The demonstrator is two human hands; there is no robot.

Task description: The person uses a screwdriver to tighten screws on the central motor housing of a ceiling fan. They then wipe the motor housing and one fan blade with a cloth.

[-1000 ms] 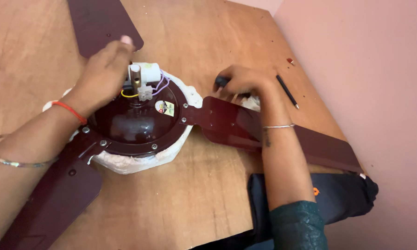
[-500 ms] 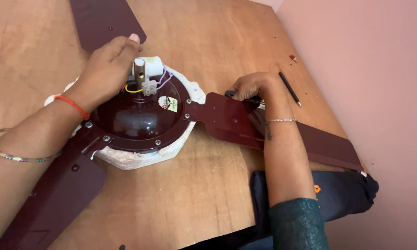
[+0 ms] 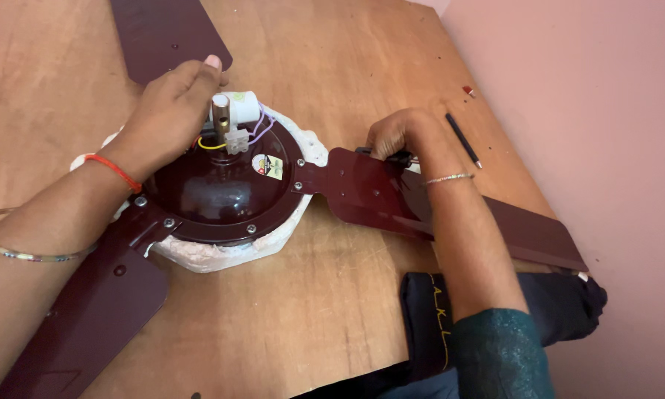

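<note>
Ceiling fan motor housing (image 3: 222,193), maroon, lay on a white foam ring (image 3: 229,255) on the plywood table (image 3: 332,66). Right hand (image 3: 400,137) was curled around a dark tool on the right fan blade (image 3: 391,196); left hand (image 3: 171,103) rested loosely spread on the housing near the brass shaft (image 3: 220,112)

The left hand (image 3: 171,103) has a thin red-orange thread band around its wrist, and a slim clear bangle flecked with colour circles the forearm nearer the camera. The right hand (image 3: 405,135) has a fine silver chain bracelet at its wrist. A dark teal, faintly shimmering sleeve covers the near right arm.
</note>
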